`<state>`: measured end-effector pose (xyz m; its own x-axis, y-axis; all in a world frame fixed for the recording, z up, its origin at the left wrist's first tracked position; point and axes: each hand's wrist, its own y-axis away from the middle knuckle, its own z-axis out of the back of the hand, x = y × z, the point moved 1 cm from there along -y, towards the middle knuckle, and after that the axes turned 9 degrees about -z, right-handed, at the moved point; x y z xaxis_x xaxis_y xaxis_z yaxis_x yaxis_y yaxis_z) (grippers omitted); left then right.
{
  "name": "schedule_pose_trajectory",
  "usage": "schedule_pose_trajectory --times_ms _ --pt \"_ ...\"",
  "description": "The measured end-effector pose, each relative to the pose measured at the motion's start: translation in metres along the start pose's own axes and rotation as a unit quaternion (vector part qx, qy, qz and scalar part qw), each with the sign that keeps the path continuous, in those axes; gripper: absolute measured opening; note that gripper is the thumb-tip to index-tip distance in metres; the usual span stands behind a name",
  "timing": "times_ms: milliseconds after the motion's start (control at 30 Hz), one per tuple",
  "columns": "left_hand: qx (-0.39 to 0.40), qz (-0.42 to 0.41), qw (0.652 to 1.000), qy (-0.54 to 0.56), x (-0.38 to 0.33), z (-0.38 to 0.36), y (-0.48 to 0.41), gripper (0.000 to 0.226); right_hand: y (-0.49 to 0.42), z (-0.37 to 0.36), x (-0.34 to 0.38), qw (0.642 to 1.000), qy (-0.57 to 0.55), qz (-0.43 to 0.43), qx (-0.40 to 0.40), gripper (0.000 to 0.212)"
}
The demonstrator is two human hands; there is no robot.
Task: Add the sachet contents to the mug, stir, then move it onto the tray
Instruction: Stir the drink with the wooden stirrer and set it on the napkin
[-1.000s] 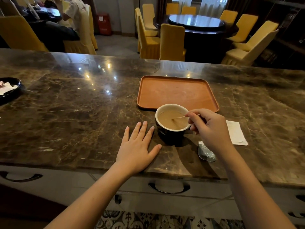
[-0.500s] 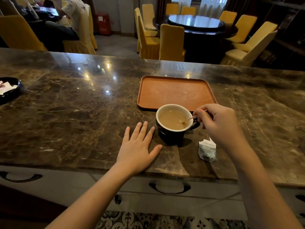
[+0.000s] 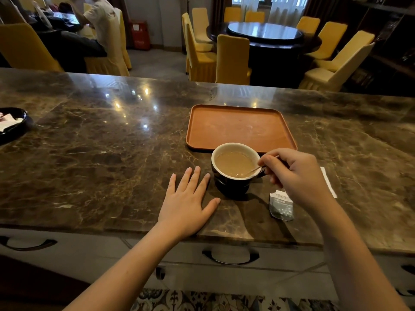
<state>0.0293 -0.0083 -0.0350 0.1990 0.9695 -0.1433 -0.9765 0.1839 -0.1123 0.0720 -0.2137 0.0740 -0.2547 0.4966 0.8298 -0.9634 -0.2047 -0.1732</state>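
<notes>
The right hand (image 3: 296,176) pinches a stirrer (image 3: 256,169) in the mug (image 3: 233,176), mid-stir; the left hand (image 3: 186,205) lies flat, fingers spread. Next, the mug needs lifting onto the far tray (image 3: 240,129).

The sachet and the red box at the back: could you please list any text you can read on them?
Torn sachet on the counter, beside the right hand: a white band with printed characters, too blurred to read.
Red box on the floor by the far wall: a pale label, too small to read.
No other text is legible.
</notes>
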Motion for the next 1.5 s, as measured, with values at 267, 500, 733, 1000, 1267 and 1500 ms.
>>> schedule_pose_trajectory --times_ms 267,500,733,1000,1267,1500 --pt "0.008 -0.001 1.000 0.004 -0.001 0.002 0.000 0.073 -0.004 0.017 0.001 0.982 0.070 0.099 -0.147 0.019" --pt "0.011 0.000 1.000 0.004 0.000 0.002 0.000 0.072 -0.007 0.014 -0.002 0.980 0.095 0.113 -0.135 0.020" --pt "0.009 0.001 1.000 0.001 0.000 0.001 -0.001 0.069 -0.002 0.015 -0.004 0.979 0.098 0.117 -0.133 0.018" --pt "0.008 0.001 1.000 0.003 0.000 0.002 0.000 0.075 0.003 0.023 -0.014 0.990 0.052 0.063 -0.112 0.018" --pt "0.009 0.000 1.000 0.000 0.000 0.002 0.000 0.075 0.017 0.040 -0.019 0.996 -0.033 0.006 -0.085 0.020" --pt "0.021 0.000 1.000 -0.001 0.001 0.002 -0.001 0.071 0.025 0.043 -0.019 0.996 -0.069 -0.012 -0.055 0.020"
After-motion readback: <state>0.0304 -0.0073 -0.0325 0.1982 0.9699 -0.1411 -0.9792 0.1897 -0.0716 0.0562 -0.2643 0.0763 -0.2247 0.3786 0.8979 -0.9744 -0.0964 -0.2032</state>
